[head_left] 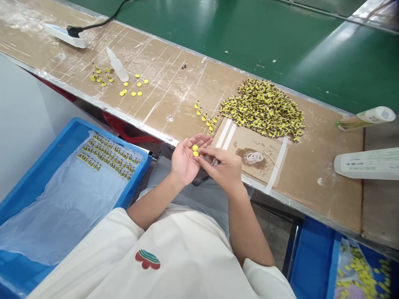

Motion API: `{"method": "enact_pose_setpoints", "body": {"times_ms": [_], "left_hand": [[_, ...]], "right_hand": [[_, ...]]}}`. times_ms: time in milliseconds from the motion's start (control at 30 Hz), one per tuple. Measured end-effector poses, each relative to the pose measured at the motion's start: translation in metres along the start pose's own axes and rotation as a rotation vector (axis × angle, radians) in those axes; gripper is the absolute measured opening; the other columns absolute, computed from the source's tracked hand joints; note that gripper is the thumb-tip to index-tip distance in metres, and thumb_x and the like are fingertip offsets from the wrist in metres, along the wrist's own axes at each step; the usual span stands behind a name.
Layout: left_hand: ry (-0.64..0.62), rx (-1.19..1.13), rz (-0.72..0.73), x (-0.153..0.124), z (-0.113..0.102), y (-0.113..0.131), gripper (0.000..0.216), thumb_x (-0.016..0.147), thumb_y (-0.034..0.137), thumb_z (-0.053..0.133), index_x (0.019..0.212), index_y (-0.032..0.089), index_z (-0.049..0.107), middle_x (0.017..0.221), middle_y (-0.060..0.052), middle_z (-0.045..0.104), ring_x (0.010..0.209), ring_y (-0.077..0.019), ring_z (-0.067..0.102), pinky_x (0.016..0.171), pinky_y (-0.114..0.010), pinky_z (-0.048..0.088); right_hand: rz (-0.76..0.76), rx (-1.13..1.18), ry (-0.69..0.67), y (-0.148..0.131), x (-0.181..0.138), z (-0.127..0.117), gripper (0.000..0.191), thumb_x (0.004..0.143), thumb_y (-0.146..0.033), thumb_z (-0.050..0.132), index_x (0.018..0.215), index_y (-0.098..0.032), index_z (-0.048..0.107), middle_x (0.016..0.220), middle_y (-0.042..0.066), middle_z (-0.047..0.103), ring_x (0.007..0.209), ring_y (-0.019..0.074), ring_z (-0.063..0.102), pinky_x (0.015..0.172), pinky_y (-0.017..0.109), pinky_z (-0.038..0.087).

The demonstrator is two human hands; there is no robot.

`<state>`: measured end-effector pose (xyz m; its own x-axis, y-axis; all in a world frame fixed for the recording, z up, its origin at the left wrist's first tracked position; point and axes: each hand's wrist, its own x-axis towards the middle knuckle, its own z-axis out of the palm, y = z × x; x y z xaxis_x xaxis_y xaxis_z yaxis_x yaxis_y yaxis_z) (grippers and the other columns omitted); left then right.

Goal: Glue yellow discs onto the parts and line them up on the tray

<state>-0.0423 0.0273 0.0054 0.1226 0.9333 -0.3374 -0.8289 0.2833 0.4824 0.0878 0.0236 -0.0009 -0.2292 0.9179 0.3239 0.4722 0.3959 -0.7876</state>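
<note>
My left hand (184,165) lies palm up with its fingers stretched out over the table's near edge. Two small round yellow discs (195,148) show at its fingers. My right hand (225,167) is closed in a pinch at the lower disc, its thumb and fingertips touching it. Just beyond my hands, several small yellow pieces with dark tops (204,118) stand in a loose line on the cardboard. A large heap of small yellow-and-dark parts (264,109) lies to the right, behind a taped cardboard patch (246,139) with a wet, glossy blob (254,158).
Left on the table are a white squeeze bottle (117,65), loose yellow discs (133,94) and a power strip (64,36). Two bottles (368,164) stand at right. A blue tray (67,143) holds rows of finished-looking pieces (109,153); a blue bin (333,265) holds yellow discs.
</note>
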Motion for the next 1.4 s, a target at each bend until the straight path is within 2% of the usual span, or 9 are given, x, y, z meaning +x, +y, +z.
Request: {"method": "enact_pose_setpoints", "body": {"times_ms": [100, 233, 400, 600, 833, 1033, 1133, 1300, 1400], "left_hand": [[-0.035, -0.013, -0.012, -0.002, 0.003, -0.005, 0.033, 0.086, 0.036, 0.046, 0.101, 0.015, 0.066, 0.115, -0.011, 0.069, 0.124, -0.0258, 0.056, 0.109, -0.041, 0.039], [-0.047, -0.047, -0.057, -0.005, 0.006, -0.010, 0.031, 0.085, 0.035, 0.048, 0.101, 0.016, 0.067, 0.109, -0.010, 0.070, 0.122, -0.0259, 0.057, 0.106, -0.042, 0.041], [-0.029, -0.051, -0.145, -0.003, 0.002, -0.014, 0.027, 0.085, 0.026, 0.048, 0.097, 0.013, 0.069, 0.103, -0.010, 0.070, 0.106, -0.0198, 0.063, 0.091, -0.030, 0.048], [-0.140, 0.022, -0.187, -0.004, -0.002, -0.024, 0.022, 0.082, 0.019, 0.064, 0.101, 0.013, 0.071, 0.098, -0.006, 0.070, 0.079, -0.0086, 0.060, 0.065, -0.018, 0.045], [-0.236, 0.133, -0.238, -0.007, 0.002, -0.034, 0.027, 0.075, 0.023, 0.075, 0.099, 0.012, 0.073, 0.078, -0.003, 0.066, 0.063, -0.0036, 0.050, 0.055, -0.015, 0.039], [-0.242, 0.180, -0.107, -0.009, 0.004, -0.041, 0.022, 0.075, 0.023, 0.076, 0.096, 0.019, 0.072, 0.090, -0.002, 0.069, 0.059, -0.0041, 0.051, 0.060, -0.021, 0.047], [-0.231, 0.187, -0.129, -0.010, 0.003, -0.040, 0.030, 0.072, 0.023, 0.078, 0.101, 0.018, 0.072, 0.092, -0.004, 0.070, 0.061, -0.0036, 0.053, 0.060, -0.018, 0.046], [-0.256, 0.172, -0.196, -0.011, 0.003, -0.037, 0.027, 0.075, 0.027, 0.076, 0.098, 0.014, 0.074, 0.085, -0.006, 0.071, 0.064, -0.0027, 0.054, 0.058, -0.013, 0.043], [-0.245, 0.142, -0.194, -0.010, 0.004, -0.037, 0.023, 0.075, 0.024, 0.076, 0.095, 0.014, 0.074, 0.083, -0.004, 0.070, 0.063, -0.0025, 0.054, 0.057, -0.013, 0.043]], "right_hand": [[0.023, 0.023, 0.034, 0.004, -0.005, 0.000, 0.020, 0.079, -0.032, 0.070, 0.098, -0.027, 0.074, 0.085, -0.001, 0.074, 0.056, 0.0105, 0.058, 0.059, 0.026, 0.051], [0.100, 0.070, 0.126, 0.006, -0.010, 0.003, 0.017, 0.078, -0.032, 0.072, 0.093, -0.025, 0.076, 0.081, 0.000, 0.075, 0.057, 0.0114, 0.061, 0.060, 0.026, 0.052], [0.486, 0.553, 0.303, 0.000, -0.016, 0.004, 0.028, 0.070, -0.034, 0.080, 0.092, -0.019, 0.072, 0.077, 0.003, 0.074, 0.044, 0.0094, 0.056, 0.043, 0.024, 0.048], [0.686, 0.878, 0.438, -0.002, -0.022, -0.006, 0.032, 0.063, -0.030, 0.085, 0.086, -0.018, 0.067, 0.066, -0.001, 0.071, 0.036, 0.0041, 0.047, 0.034, 0.016, 0.032], [0.710, 0.927, 0.424, -0.006, -0.027, -0.017, 0.035, 0.061, -0.029, 0.087, 0.087, -0.018, 0.066, 0.056, -0.004, 0.065, 0.035, 0.0039, 0.044, 0.036, 0.016, 0.033], [0.708, 0.977, 0.397, -0.011, -0.032, -0.016, 0.033, 0.068, -0.035, 0.082, 0.093, -0.021, 0.066, 0.062, -0.004, 0.065, 0.042, 0.0047, 0.048, 0.039, 0.016, 0.034], [0.689, 0.971, 0.387, -0.013, -0.035, -0.019, 0.037, 0.066, -0.032, 0.083, 0.096, -0.021, 0.065, 0.068, -0.003, 0.069, 0.040, 0.0033, 0.044, 0.040, 0.017, 0.035], [0.699, 0.885, 0.348, -0.016, -0.035, -0.026, 0.043, 0.065, -0.031, 0.084, 0.100, -0.019, 0.061, 0.056, -0.004, 0.066, 0.033, 0.0033, 0.039, 0.035, 0.016, 0.029], [0.674, 0.719, 0.389, -0.021, -0.037, -0.028, 0.042, 0.068, -0.036, 0.082, 0.100, -0.019, 0.061, 0.055, -0.004, 0.066, 0.032, 0.0065, 0.044, 0.034, 0.018, 0.034]]}}
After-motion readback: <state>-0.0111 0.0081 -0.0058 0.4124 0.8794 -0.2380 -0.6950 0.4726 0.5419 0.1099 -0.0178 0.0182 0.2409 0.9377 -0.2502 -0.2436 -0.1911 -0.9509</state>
